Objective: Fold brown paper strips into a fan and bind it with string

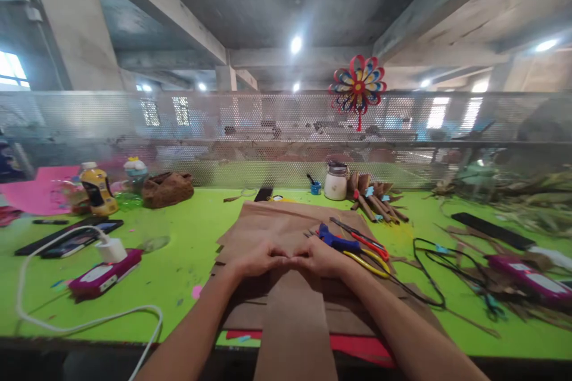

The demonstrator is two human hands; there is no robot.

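A long strip of brown paper (295, 321) runs from between my hands down past the table's front edge. Its far end is pinched by my left hand (263, 257) and my right hand (315, 255), thumbs and fingertips meeting side by side. Both hands are closed on it. Underneath lies a stack of brown paper sheets (268, 220) with uneven edges. Right beside my right hand are a blue glue gun (337, 240), a red-handled cutting tool (373, 244) and yellow-handled scissors or pliers (369, 265), partly behind my wrist.
Left are a purple power strip (107, 274) with a white charger (111, 249) and cable, phones (74, 239) and a bottle (97, 190). A jar (336, 181) and rolled brown pieces (373, 202) stand behind. A black cord (440, 271) trails right. Perforated screen (201, 143) borders the back.
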